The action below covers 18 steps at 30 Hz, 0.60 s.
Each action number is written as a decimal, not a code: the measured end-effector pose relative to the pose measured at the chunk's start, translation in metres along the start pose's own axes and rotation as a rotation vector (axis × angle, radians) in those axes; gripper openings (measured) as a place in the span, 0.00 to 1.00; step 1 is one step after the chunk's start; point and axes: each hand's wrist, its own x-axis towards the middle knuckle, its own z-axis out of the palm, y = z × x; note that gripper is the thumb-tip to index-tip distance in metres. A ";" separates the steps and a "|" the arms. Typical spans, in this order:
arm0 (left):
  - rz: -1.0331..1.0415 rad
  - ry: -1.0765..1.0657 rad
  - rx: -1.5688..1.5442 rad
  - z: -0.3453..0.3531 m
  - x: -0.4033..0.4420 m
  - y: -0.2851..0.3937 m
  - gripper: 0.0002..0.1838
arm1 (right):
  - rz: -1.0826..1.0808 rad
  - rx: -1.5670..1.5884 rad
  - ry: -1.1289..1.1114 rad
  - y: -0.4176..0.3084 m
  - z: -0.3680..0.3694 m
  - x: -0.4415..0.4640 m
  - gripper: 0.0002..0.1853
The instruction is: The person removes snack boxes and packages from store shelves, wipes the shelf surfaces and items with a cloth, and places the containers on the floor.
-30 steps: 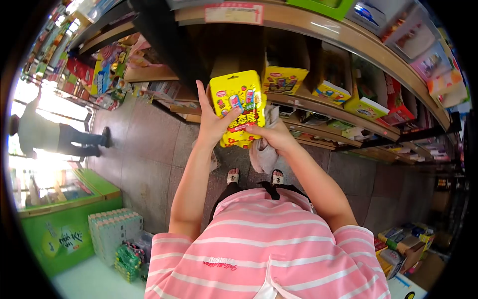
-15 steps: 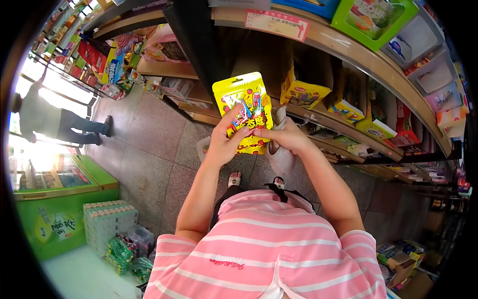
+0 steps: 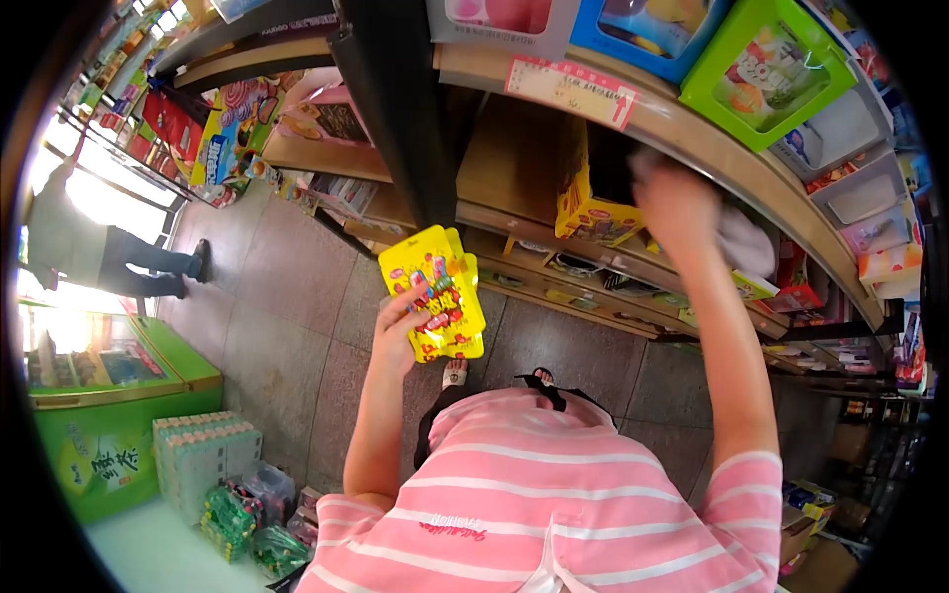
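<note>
Packets (image 3: pixel 455 308) in left fingers (image 3: pixel 406 298); right fingers (image 3: pixel 650 176) near open box (image 3: pixel 598 219)

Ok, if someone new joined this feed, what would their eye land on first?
Probably the bright yellow packets in the left hand, left of centre. Next, the blurred right hand by an open yellow carton on the shelf, then the lime-green box at upper right.

The yellow packets (image 3: pixel 447 289) look like glossy plastic film; the pale rag (image 3: pixel 745 242), matt cloth. The shelf board (image 3: pixel 504 163) looks like smooth wood, the price label (image 3: pixel 571 91) paper, the carton (image 3: pixel 601 219) printed card, the floor (image 3: pixel 287 306) dull, speckled tile.
</note>
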 end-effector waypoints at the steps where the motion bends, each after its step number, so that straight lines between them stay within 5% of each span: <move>1: -0.044 0.018 0.022 0.003 -0.001 -0.002 0.23 | -0.112 -0.202 0.250 -0.007 0.032 0.023 0.17; 3: -0.063 0.001 0.084 0.012 0.000 -0.001 0.20 | -0.066 -0.062 0.348 -0.015 0.079 0.063 0.20; 12: 0.031 0.001 0.449 0.022 -0.016 -0.010 0.15 | 0.063 0.107 -0.127 -0.021 0.129 0.102 0.20; 18: 0.184 -0.212 1.060 0.108 0.015 0.030 0.17 | 0.339 0.614 -0.195 0.028 0.131 0.102 0.21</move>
